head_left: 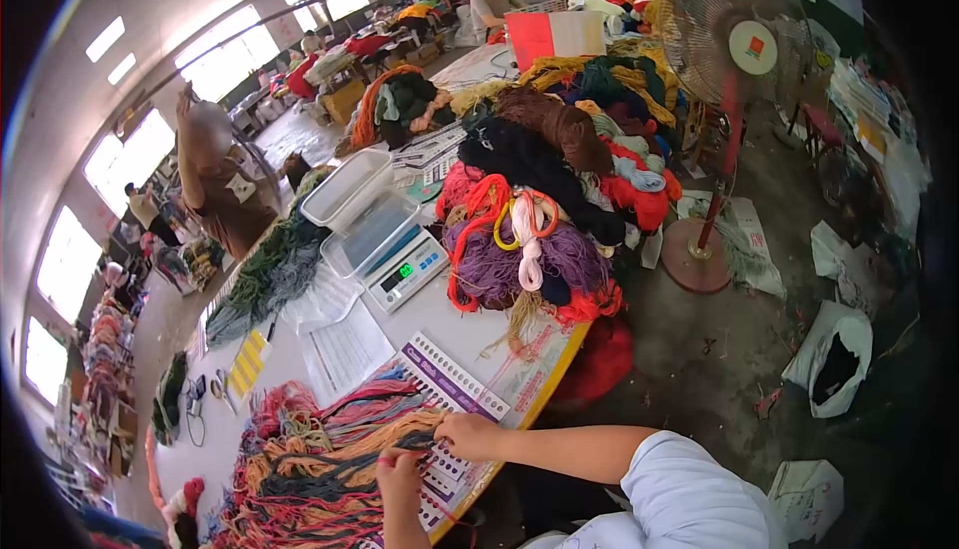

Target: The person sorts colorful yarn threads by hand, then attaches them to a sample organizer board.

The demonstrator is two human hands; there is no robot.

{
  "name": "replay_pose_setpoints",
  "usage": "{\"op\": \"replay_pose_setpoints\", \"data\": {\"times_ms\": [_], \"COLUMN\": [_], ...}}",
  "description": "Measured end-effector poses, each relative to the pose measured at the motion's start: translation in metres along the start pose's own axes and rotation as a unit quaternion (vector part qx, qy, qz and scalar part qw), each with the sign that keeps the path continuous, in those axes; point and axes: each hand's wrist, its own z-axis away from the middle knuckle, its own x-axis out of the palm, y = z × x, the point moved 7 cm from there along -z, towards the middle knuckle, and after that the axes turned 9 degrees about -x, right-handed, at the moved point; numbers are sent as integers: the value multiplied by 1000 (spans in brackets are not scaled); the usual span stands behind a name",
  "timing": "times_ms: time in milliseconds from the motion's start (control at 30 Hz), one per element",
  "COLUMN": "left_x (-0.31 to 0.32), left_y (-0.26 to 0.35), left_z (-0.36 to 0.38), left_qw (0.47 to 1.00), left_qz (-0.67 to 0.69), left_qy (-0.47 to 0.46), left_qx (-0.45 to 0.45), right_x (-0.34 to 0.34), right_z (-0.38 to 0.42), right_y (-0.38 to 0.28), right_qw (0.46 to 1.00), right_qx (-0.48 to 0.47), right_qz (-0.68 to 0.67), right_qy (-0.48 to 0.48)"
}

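Strands of orange, dark grey, red and blue yarn [330, 459] lie across the near part of the table, their right ends over a white card with a row of holes [455, 377]. My right hand [470, 436] is closed at the ends of the orange and dark strands, on the card. Just below and left of it, my left hand [400, 474] is closed in a pinch on a thin red strand. A loose red thread hangs near the table edge below my hands.
A digital scale [405, 274] with a plastic box, a printed sheet [345, 351], scissors [222, 389] and large yarn heaps [539, 249] share the table [415, 324]. A standing fan [734, 49] is at right. One person [225, 189] stands across the table; another [491, 0] is farther back.
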Motion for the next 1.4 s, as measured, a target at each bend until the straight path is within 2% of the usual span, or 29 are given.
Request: {"op": "replay_pose_setpoints", "data": {"times_ms": [67, 133, 167, 200, 233, 300, 433, 567, 600, 667, 733, 800, 900, 967, 1000, 1033, 1100, 1167, 1233, 1267, 1333, 1400], "left_x": [-8, -20, -26, -31, -37, -44, -48, -46, -46, -37, -30, -17, 3, 21, 28, 32, 43, 49, 36, 28, 16, 0], "left_y": [20, 25, 26, 24, 21, 18, 16, 16, 12, 10, 10, 15, 14, 11, 9, 5, 1, 6, 3, 6, 10, 17], "left_z": [17, 22, 25, 26, 27, 26, 30, 29, 25, 27, 24, 24, 22, 20, 20, 15, 10, 11, -3, -7, -1, 1], "left_qw": [997, 984, 984, 973, 957, 958, 927, 888, 894, 908, 910, 934, 960, 973, 977, 987, 984, 988, 990, 987, 996, 992], "left_qz": [74, 172, 172, 230, 289, 286, 374, 457, 443, 417, 410, 348, 245, 163, 126, 63, -18, -45, -71, -81, -20, -13], "left_qy": [9, -14, -11, -5, 2, -25, -28, -54, -64, -2, -42, -80, -137, -163, -171, -148, -174, -151, -109, -86, -47, -14], "left_qx": [17, 48, 48, 30, 10, 11, -17, -10, -6, -33, -34, -14, -10, -12, -20, -22, -19, -6, 50, 106, 78, 124], "right_x": [4, 13, 14, 14, 13, 8, 2, 0, 0, 6, 8, 6, -8, -15, -21, -23, -20, -20, -12, -7, -2, 0], "right_z": [-1, -3, -2, -3, -3, -1, -1, 2, 3, 2, 3, 2, -6, -12, -12, -12, -17, -22, -26, -27, -25, -22], "right_y": [-1, -3, -5, -8, -11, -21, -28, -34, -37, -39, -40, -40, -39, -32, -30, -29, -19, -13, -6, 0, 4, 3], "right_qw": [1000, 993, 990, 990, 986, 973, 965, 957, 955, 946, 935, 935, 961, 988, 996, 996, 999, 999, 996, 998, 996, 993], "right_qx": [-12, -20, -22, -24, -21, -31, -18, -78, -97, -128, -140, -150, -120, -27, -8, -7, 28, 18, 9, -5, -2, 6], "right_qz": [21, 96, 120, 119, 155, 222, 255, 279, 279, 296, 327, 320, 235, 145, 84, 86, -34, -42, -91, -51, -45, -1], "right_qy": [-7, -70, -72, -72, -62, -62, -50, 7, 22, 18, 14, 29, 81, 35, 28, 29, 6, -3, -23, -40, -72, -118]}}
